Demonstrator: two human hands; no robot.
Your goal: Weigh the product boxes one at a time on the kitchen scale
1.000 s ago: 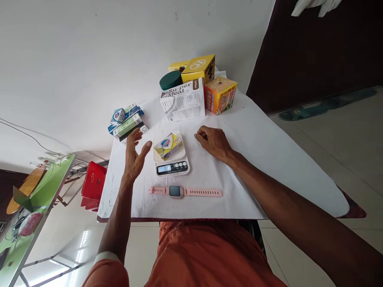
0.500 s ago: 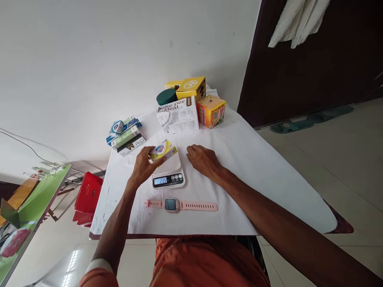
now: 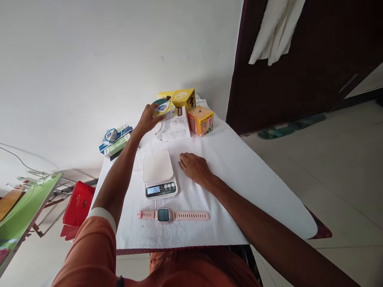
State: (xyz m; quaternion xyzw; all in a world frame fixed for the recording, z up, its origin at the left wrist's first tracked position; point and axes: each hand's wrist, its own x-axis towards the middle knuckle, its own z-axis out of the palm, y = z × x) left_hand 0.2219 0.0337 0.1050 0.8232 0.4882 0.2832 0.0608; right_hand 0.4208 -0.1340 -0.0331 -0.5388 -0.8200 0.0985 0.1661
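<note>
My left hand (image 3: 149, 118) grips a small yellow soap box (image 3: 165, 110) by its left end. It holds the box up at the far side of the table, in front of a white "Su-per Meal" carton (image 3: 175, 128) and a round dark green lid (image 3: 160, 101), covering part of both. My right hand (image 3: 196, 167) rests on the white cloth with its fingers curled in, just right of the kitchen scale (image 3: 158, 167). Nothing shows in it. The scale's plate is bare and its display reads about 262. A pink-strapped smartwatch (image 3: 163, 215) lies in front of the scale.
Yellow boxes (image 3: 183, 97) and an orange box (image 3: 201, 120) stand around the carton. Several small boxes (image 3: 115, 142) are piled at the table's left edge, partly behind my left arm. A red bin (image 3: 78, 204) and a green table (image 3: 26, 211) are on the left.
My left hand has lifted the yellow soap box off the scale and carried it away to the carton. The display went from about 235 to 262. My right hand stays beside the scale.
</note>
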